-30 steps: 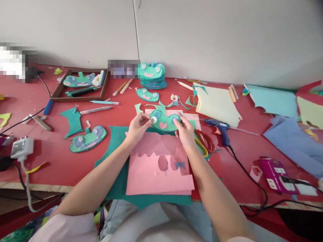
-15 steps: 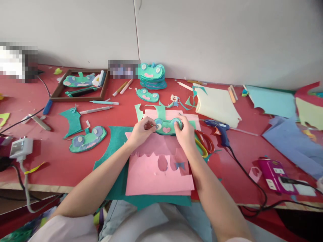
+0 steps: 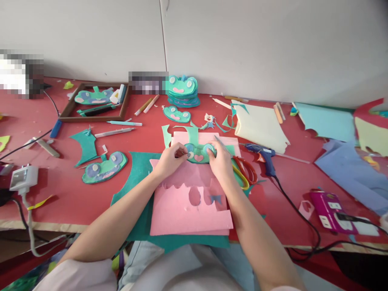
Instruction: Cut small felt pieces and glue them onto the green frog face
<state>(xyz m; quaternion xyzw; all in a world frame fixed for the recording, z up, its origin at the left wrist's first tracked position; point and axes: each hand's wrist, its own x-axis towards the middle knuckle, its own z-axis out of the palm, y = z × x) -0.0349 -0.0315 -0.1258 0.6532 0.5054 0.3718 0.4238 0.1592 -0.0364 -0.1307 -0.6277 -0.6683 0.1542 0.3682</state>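
Note:
Between my hands is a green felt frog face (image 3: 198, 150) with bluish eye patches and a pink heart in the middle. My left hand (image 3: 173, 157) pinches at its left edge, fingertips beside a pale eye piece. My right hand (image 3: 220, 155) is closed round the right end, its thumb over the right eye. A thin grey, pointed thing (image 3: 218, 140) shows above the right fingers; I cannot tell whether they hold it. Under the face lie pink felt sheets (image 3: 190, 218) with cut-out holes, on top of a dark green felt sheet (image 3: 138, 169).
Scissors (image 3: 246, 171) and a blue glue gun (image 3: 265, 155) with its cord lie right of my right hand. A stack of frog faces (image 3: 183, 92) stands by the wall. Left are another frog face (image 3: 104, 167) and a brown tray (image 3: 93, 119); a magenta power strip (image 3: 332, 212) is at the right.
My right hand and the right end of the frog face have shifted slightly left. My left hand stays almost in place at the left edge.

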